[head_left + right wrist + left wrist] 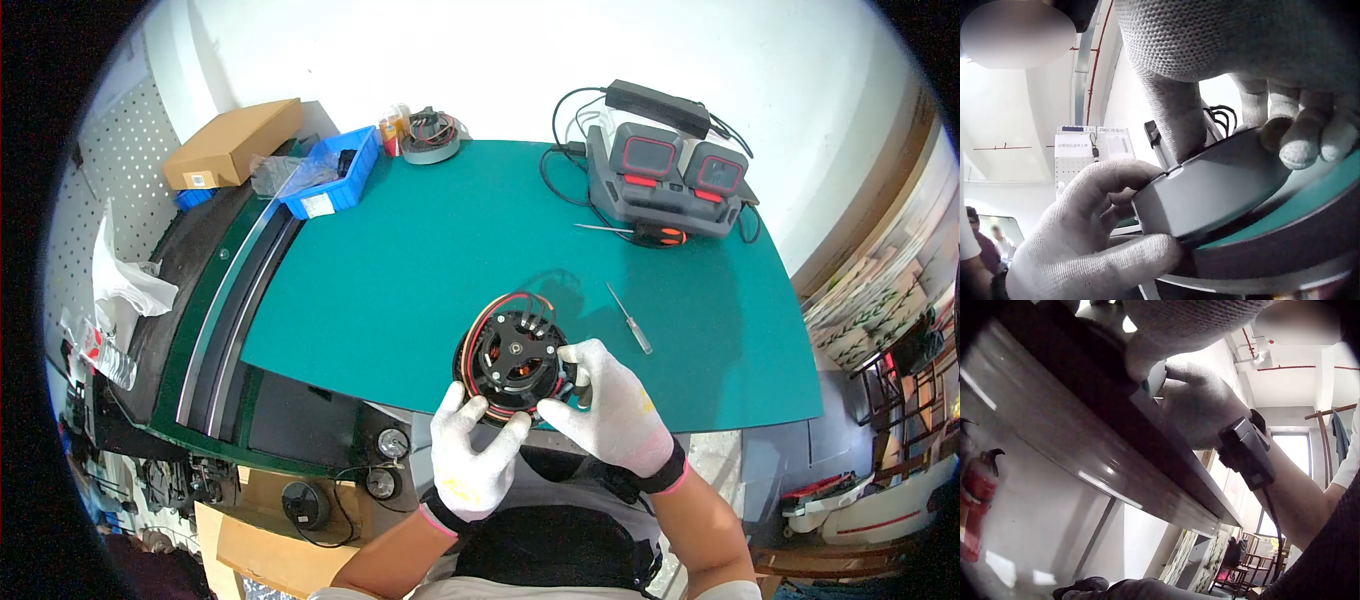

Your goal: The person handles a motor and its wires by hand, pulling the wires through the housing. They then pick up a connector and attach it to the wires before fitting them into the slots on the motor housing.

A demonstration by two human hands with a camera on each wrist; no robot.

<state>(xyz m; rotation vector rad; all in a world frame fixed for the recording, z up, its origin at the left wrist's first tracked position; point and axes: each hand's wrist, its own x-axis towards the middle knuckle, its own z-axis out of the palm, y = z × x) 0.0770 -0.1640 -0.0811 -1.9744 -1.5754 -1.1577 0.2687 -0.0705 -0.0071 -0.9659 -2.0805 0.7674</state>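
Gripping one round motor [512, 362] at the table [400, 290] edge: left hand [475, 462] and right hand [610, 405], fingers clamped on its rim.

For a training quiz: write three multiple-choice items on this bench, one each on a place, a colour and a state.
1. Where on the mat is the motor? A near edge; B far left corner; C far right corner.
2. What colour is the mat? A red; B green; C yellow.
3. How is the motor held? A by one hand only; B by neither hand; C by both hands.

1 A: it sits at the edge nearest the person.
2 B: the surface is plainly green.
3 C: the left hand and right hand both curl fingers round its rim.
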